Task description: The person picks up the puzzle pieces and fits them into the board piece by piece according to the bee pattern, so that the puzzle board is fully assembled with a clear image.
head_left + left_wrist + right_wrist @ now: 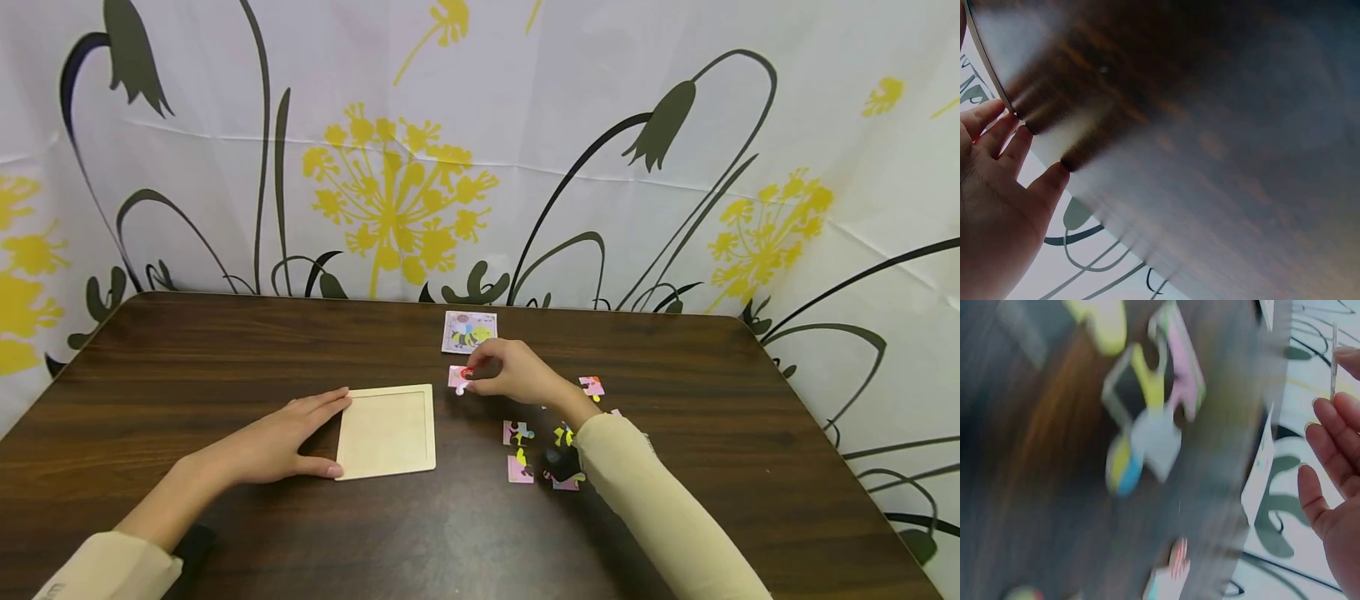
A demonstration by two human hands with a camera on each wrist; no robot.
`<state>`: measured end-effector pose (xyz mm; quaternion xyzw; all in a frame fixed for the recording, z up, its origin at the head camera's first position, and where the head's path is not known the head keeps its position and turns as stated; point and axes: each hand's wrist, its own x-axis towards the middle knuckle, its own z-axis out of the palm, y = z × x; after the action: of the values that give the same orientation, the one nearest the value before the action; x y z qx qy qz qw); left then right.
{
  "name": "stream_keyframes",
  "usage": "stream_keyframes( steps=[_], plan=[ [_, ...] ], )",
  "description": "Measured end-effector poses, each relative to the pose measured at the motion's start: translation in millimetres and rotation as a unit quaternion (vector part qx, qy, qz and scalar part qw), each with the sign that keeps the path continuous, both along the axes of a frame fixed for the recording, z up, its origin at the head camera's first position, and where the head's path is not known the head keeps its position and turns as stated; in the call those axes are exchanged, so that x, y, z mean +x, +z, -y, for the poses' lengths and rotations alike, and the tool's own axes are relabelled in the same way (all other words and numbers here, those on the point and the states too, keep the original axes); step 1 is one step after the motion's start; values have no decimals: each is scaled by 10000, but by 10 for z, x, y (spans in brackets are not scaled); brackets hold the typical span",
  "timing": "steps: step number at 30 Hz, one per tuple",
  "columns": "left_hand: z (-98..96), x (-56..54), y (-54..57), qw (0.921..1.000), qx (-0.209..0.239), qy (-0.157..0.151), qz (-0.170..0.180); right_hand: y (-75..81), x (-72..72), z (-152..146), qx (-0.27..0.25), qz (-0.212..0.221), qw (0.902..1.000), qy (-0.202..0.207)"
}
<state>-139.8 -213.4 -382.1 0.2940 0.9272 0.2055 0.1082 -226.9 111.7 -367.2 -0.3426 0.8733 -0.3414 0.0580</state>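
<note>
Head view, wooden tray [386,435]: pale, shallow rim, on the tabletop [300,525] near centre.
Head view, left hand [288,437]: at the tray's 9 o'clock, fingers fairly straight and spread wide from thumb; fingertips touch its left edge, thumb by the lower corner.
Head view, right hand [513,375]: narrow, pinching a puzzle piece.
Head view, held puzzle piece [456,377]: pink with red, at the tray's 2 o'clock, just apart from it.
Head view, picture card [469,332]: bee picture, at the held piece's 12 o'clock.
Head view, loose pieces [521,468]: scattered around the tray's 3 o'clock, some behind the right arm.
Head view, writing: tiny marks on card and on left cuff [52,591], unreadable; no brand legible.
Head view, handling tip (judgement): pinch the piece by its edges, printed side up; check turn against card; left hand steadies tray lightly.
Left wrist view, left hand: at 8 o'clock, fingers apart, tips down; tabletop blurred, no text.
Right wrist view, right hand: at 3 o'clock, thumb and finger pinch the thin piece edge-on.
Right wrist view, loose pieces: blurred, towards 11 o'clock; no text readable.
</note>
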Motion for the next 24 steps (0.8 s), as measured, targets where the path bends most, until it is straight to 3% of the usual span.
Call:
stream_keyframes(
  steps=[8, 15, 24],
  plan=[
    [11, 3, -16, 10000, -19, 6, 25, -73, 58, 290, 31, 158, 9995, 269],
    [-11, -8, -8, 10000, 31, -43, -47, -57, 57, 291, 162, 303, 9991, 236],
    [-7, -4, -14, 10000, 5, 10, -48, -61, 57, 355, -401, 407, 9978, 339]
  ],
)
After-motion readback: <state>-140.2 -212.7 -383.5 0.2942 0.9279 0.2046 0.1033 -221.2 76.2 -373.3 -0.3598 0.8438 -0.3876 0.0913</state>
